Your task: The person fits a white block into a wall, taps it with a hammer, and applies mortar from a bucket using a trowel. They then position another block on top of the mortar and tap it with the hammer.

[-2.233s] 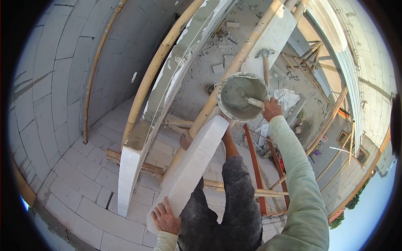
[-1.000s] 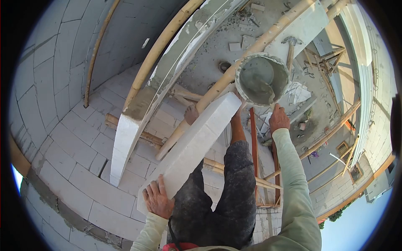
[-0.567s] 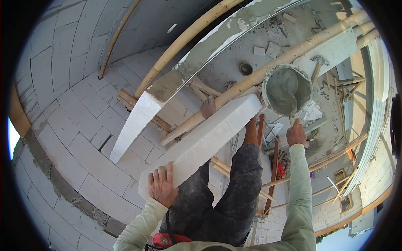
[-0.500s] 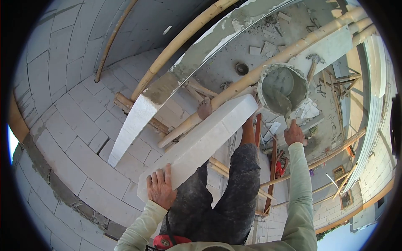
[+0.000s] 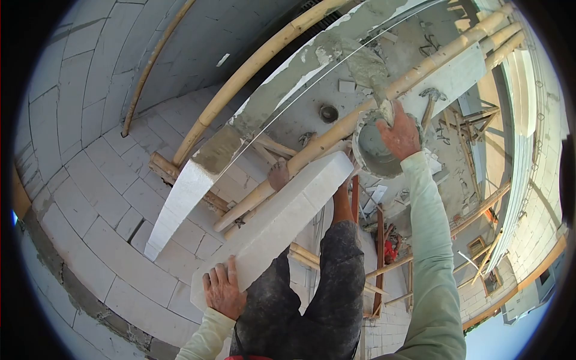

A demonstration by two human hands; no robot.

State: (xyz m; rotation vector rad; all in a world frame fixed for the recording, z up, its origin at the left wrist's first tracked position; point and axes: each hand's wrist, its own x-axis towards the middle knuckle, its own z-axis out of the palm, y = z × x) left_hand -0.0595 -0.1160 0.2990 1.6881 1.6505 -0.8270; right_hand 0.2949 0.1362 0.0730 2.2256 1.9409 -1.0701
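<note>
The block [image 5: 282, 222] is plain chalk white, with one side shaded slightly greyer. The trowel [image 5: 384, 107] has a pale cream handle and carries wet mid-grey mortar. The bucket [image 5: 373, 153] is the same grey inside, and its rim is crusted lighter. Both sleeves [image 5: 429, 240] are pale mint green. The trousers [image 5: 336, 282] are charcoal, mottled with light dust. The wall [image 5: 78, 138] is off-white, ruled by thin dark joints in a running brick pattern. The top course [image 5: 282, 99] is smeared grey over white. The bamboo poles [image 5: 252, 63] are straw yellow, and a timber [image 5: 379, 258] lower down is rust red.
</note>
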